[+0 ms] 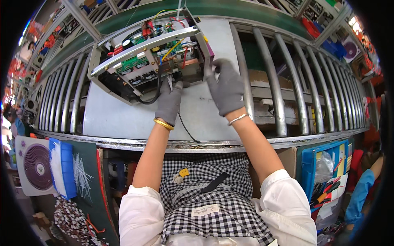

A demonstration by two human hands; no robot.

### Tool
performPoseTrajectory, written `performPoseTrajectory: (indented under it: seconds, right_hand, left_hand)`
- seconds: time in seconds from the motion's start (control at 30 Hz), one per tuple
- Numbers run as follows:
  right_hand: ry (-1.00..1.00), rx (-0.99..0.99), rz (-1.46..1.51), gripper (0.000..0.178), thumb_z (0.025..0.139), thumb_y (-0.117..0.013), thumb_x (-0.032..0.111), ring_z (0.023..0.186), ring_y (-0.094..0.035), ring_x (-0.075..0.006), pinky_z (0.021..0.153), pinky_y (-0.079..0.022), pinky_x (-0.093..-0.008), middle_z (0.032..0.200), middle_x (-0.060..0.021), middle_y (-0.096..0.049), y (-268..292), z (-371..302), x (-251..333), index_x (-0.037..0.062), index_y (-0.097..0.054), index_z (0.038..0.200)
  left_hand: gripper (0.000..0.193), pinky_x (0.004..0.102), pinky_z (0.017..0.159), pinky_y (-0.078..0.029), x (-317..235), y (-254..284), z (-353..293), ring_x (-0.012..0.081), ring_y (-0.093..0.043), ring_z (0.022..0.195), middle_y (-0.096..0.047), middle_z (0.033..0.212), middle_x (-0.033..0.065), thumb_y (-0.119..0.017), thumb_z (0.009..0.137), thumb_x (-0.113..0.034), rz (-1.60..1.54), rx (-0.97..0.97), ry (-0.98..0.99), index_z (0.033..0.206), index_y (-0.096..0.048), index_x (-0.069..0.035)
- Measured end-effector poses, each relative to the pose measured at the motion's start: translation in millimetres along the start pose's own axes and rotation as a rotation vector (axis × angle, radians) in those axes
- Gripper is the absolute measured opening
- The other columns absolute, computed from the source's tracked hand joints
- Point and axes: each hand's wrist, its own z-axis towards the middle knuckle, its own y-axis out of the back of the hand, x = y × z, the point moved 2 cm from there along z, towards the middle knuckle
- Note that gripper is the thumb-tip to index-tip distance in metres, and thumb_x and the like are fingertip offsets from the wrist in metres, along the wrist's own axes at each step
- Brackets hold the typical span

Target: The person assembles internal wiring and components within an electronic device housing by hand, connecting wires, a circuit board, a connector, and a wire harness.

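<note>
Roller track point(269, 82), far ends hard to read. Grey board point(197, 112) on it. Open metal case point(144, 47) w/ circuit boards point(135, 62) at board's rear L, innards partly hidden; some rm betw. case & board's front edge. R hand point(225, 88) by case's R side, blurred, grip can't tell; L hand point(168, 100) at case front, tips partly hidden, wires point(170, 83) betw. fingers, clamped or not can't tell.

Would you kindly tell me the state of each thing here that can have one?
Chassis: open, innards exposed
Left hand: gloved, wires between fingers and thumb, grip unclear
Right hand: gloved, fingers bent, contact with chassis unclear
Thick cable: curved
Thin cable: trailing loose below left hand
Right blue tray: open, holding tools
Fan at left: upright, running or not unclear
</note>
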Motion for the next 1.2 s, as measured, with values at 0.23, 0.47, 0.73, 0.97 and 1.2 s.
performPoseTrajectory:
  seconds: [0.23,0.47,0.73,0.97,1.2]
  right_hand:
    - [-0.026,0.385,0.508,0.033,0.095,-0.054,0.036,0.084,-0.064,-0.0383,0.074,-0.05,-0.0463,0.091,-0.0192,-0.066,-53,15,-3,0.0045,-0.062,0.099]
    - [-0.102,0.49,0.232,0.037,0.097,-0.05,0.038,0.091,-0.063,-0.0403,0.078,-0.05,-0.048,0.096,-0.0213,-0.067,-63,13,-16,0.0035,-0.063,0.1]
    - [-0.212,0.416,0.334,0.031,0.095,-0.051,0.03,0.097,-0.064,-0.0373,0.083,-0.05,-0.0465,0.104,-0.022,-0.066,-36,-13,-2,0.0055,-0.063,0.109]
    - [0.286,0.829,-0.186,0.025,0.092,-0.054,0.024,0.1,-0.065,-0.0343,0.084,-0.05,-0.0452,0.109,-0.0162,-0.066,-12,-82,12,0.0046,-0.064,0.104]
    - [0.015,0.716,-0.072,0.022,0.091,-0.058,0.031,0.083,-0.067,-0.0341,0.075,-0.051,-0.0448,0.084,-0.0144,-0.07,44,-34,-8,0.0113,-0.065,0.098]
  left_hand:
    - [0.027,0.021,0.043,-0.038,-1,-11,11,0.0062,-0.048,0.055,-0.055,0.077,-0.0004,-0.057,0.095,-0.022,-0.165,0.116,0.45,0.12,-0.052,-0.011]
    - [0.037,0.0304,0.089,-0.048,7,-4,29,0.018,-0.062,0.101,-0.068,0.112,0.011,-0.057,0.092,-0.017,0.393,0.124,0.307,0.126,-0.059,-0.002]
    - [0.033,0.0266,0.06,-0.046,-7,7,18,0.0109,-0.057,0.068,-0.07,0.099,0.0069,-0.056,0.094,-0.02,0.121,0.138,0.416,0.121,-0.062,0.0]
    - [0.028,0.0234,0.049,-0.042,-44,3,-10,0.0073,-0.051,0.056,-0.072,0.091,0.0041,-0.054,0.096,-0.015,0.069,0.122,0.355,0.12,-0.064,-0.004]
    - [0.03,0.0331,0.093,-0.048,-44,22,-41,0.0182,-0.064,0.104,-0.07,0.106,0.0097,-0.054,0.097,-0.012,0.196,0.158,-0.126,0.125,-0.062,-0.005]
